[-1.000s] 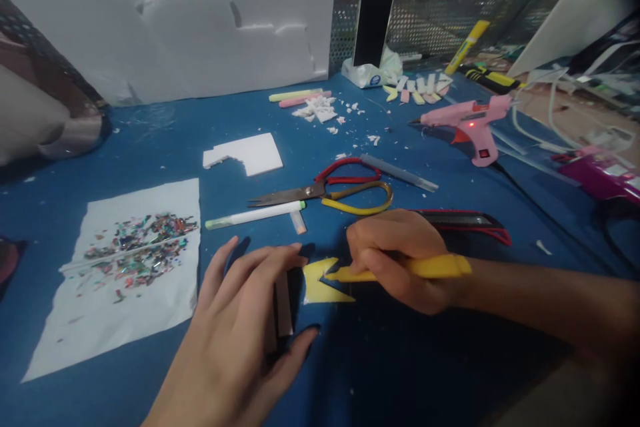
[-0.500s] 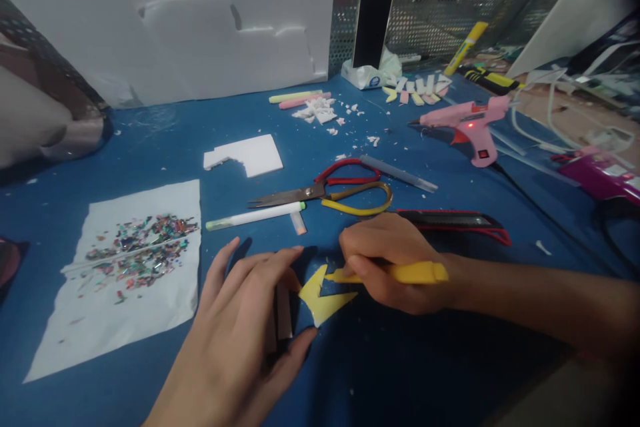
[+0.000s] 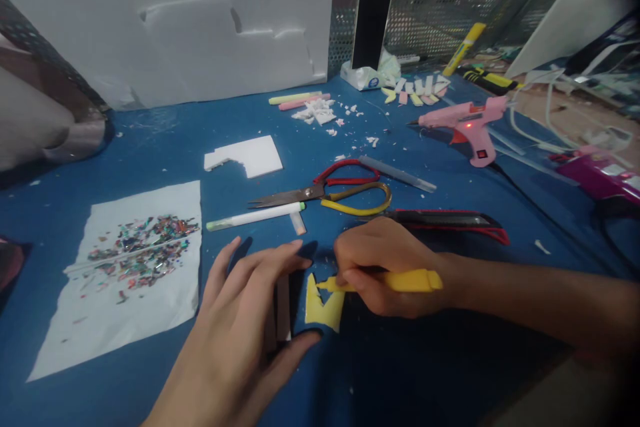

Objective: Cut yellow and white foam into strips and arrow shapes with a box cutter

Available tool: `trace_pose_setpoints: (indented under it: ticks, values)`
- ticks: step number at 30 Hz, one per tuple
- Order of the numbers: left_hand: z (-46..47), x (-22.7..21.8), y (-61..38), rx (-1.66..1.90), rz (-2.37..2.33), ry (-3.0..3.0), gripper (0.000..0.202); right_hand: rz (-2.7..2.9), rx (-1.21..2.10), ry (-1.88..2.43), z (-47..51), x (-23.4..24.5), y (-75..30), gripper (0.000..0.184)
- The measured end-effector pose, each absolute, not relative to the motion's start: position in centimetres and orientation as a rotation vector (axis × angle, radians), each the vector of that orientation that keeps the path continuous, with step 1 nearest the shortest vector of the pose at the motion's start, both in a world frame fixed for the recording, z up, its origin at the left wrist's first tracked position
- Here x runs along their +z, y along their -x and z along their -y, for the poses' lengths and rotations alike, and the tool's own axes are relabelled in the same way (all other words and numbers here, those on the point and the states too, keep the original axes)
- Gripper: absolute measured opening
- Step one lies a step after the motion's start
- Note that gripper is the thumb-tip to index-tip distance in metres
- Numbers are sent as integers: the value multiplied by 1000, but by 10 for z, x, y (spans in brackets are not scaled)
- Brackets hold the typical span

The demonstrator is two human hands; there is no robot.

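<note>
Honestly, the notched piece [image 3: 323, 317] on the surface [image 3: 165, 153] looks mostly yellow, maybe just edges left, right hand [image 3: 383, 265] gripping a yellow marker [image 3: 413, 281] at its notch, left hand [image 3: 237, 310] open alongside.

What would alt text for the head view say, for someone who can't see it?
A person's right hand has a yellow marker in its grip, tip at a notched yellow piece on a blue table; the left hand is spread beside it. Beyond lie scissors, a box cutter and a pink glue gun.
</note>
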State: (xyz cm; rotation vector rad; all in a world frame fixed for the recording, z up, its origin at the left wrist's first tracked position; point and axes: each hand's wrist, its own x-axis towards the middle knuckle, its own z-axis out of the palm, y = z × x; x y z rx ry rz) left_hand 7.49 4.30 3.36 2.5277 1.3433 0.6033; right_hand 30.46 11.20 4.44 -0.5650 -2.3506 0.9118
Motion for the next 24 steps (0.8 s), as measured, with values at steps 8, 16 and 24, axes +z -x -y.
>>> trace_pose_setpoints:
  ticks: [8, 16, 24]
  values:
    - [-45, 35, -76, 647, -1327, -2502, 71, 2347, 901, 528, -113, 45, -304, 16]
    - [-44, 36, -74, 628, -1363, -2514, 69, 2183, 937, 558, -112, 49, -308, 22]
    - [-45, 34, -76, 706, -1399, -2506, 67, 2258, 789, 509, -112, 48, -308, 21]
